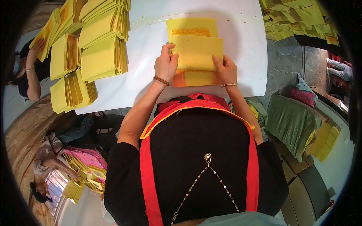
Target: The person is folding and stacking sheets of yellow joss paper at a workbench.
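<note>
Between my two hands is a sheet of yellow paper [198, 52], partly folded, above the white table. Orange printed patches show on the yellow paper beyond its far edge and below its near edge; whether these belong to the same sheet I cannot tell. My left hand [166, 62] grips the left edge with thumb and curled fingers. At the right edge, my right hand [226, 69] pinches the paper with the thumb on top. A beaded bracelet is on my left wrist, a thin bangle on my right.
Stacks of folded yellow paper [100, 56] cover the left of the white table [147, 22]. More yellow paper [298, 17] lies at the far right. A green sack [290, 122] stands on the right. Other people work at the left, one person's hand [37, 45] touching the stacks.
</note>
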`<state>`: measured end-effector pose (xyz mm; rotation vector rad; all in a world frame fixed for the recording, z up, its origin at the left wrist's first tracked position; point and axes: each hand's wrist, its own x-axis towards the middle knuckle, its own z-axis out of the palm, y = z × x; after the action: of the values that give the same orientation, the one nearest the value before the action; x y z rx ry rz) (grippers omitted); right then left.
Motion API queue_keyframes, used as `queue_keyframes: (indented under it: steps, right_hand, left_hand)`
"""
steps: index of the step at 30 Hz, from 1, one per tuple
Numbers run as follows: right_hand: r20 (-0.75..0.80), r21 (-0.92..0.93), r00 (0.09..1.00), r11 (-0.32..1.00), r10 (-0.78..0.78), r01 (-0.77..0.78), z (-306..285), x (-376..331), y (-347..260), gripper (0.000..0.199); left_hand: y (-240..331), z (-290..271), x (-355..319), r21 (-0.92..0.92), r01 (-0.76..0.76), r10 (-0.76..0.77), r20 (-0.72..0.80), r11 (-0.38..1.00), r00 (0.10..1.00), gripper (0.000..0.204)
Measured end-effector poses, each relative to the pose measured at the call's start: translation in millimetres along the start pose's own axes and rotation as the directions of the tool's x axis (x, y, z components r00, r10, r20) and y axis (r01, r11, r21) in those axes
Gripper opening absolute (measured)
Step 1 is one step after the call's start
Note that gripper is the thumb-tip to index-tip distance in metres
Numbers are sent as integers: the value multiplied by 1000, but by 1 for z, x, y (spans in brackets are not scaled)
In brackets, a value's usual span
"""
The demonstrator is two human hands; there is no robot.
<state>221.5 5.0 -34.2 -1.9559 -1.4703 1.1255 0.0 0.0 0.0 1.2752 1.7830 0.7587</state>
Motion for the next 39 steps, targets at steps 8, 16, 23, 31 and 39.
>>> queue_keyframes:
  steps: [8, 16, 23, 31, 39]
  right_hand:
    - [-121, -102, 988, 991, -99, 86, -7, -17, -28, 37]
    - [-149, -149, 961, 966, -234, 212, -6, -13, -25, 33]
    - [-158, -193, 955, 957, -250, 218, -6, -14, -29, 35]
    - [-174, -195, 946, 951, -274, 240, -2, -12, -22, 35]
    - [-130, -160, 974, 973, -188, 167, -5, -14, -30, 33]
  left_hand:
    - [-2, 0, -3, -30, 0, 0, -10, 1000, 1000, 27]
    - [1, 4, -8, -109, -38, 30, -71, 993, 997, 23]
    - [-5, 5, -9, -57, -97, 91, -105, 994, 990, 17]
    - [22, 11, -11, 457, -558, 657, -81, 693, 750, 31]
    - [20, 55, -2, 584, -677, 664, 291, 447, 689, 52]
